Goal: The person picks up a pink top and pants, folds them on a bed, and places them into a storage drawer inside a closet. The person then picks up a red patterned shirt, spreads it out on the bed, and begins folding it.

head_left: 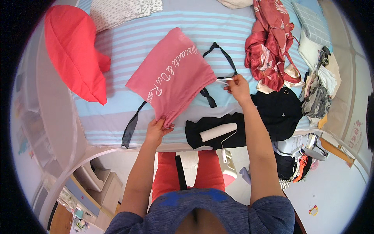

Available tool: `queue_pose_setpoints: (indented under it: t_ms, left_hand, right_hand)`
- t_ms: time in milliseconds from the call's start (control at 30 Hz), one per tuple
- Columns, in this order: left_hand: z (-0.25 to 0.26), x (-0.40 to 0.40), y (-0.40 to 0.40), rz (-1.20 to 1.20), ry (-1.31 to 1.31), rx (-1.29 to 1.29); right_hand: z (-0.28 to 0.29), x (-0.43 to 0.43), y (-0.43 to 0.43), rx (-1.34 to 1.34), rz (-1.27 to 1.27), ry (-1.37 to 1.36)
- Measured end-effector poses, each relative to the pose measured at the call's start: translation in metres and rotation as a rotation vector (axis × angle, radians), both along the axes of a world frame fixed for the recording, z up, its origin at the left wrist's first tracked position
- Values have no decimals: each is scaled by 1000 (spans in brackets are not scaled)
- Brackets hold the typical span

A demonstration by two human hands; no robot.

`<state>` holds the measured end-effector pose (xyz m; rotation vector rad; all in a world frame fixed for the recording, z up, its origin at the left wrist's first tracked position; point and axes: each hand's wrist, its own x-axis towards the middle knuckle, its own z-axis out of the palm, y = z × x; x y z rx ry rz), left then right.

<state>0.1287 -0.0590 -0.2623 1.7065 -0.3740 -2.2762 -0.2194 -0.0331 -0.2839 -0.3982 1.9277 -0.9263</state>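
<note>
A pink cloth garment (176,74) with white lettering lies on the striped bed sheet (125,38). Its lower corner is pinched between the thumb and fingers of my left hand (156,130). At the right corner, my right hand (238,87) grips a thin white strip (223,79) that runs from the cloth. A black ribbon (228,57) loops out beside that hand; whether my fingers also hold it, I cannot tell. Another black ribbon end (131,128), wide and sheer, hangs out to the left. A shorter black end (209,98) shows below the garment.
A white lint roller (219,132) rests on black clothing (274,114) near the bed's front edge. Red cloth (76,55) lies left; a dark red patterned satin garment (270,44) lies right. Further right are piled clothes (318,87). Mesh netting (55,87) edges the bed.
</note>
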Motion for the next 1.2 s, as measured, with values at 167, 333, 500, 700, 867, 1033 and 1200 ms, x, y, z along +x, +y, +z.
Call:
queue_pose_setpoints:
  t_ms: [167, 333, 500, 700, 867, 1033, 1200]
  left_hand:
    - [-1, 8, -10, -111, -88, -32]
    - [59, -24, -56, -1396, -507, -348]
    - [55, -158, -70, -915, -424, -1484]
    - [-20, -216, -71, -1058, -236, -1816]
    - [-37, -200, -74, -1165, -180, -1747]
    - [-38, -195, -75, -1198, -183, -1767]
    - [-37, -195, -74, -1210, -174, -1818]
  right_hand:
    - [11, -33, 4, -18, -116, -48]
    - [23, -30, 8, -45, -258, -274]
    - [15, -26, 10, -99, -257, -365]
    - [18, -33, 7, -269, -397, -471]
    - [19, -93, 30, -384, -712, -439]
    - [34, -145, 56, -414, -870, -432]
    - [35, -163, 73, -434, -905, -404]
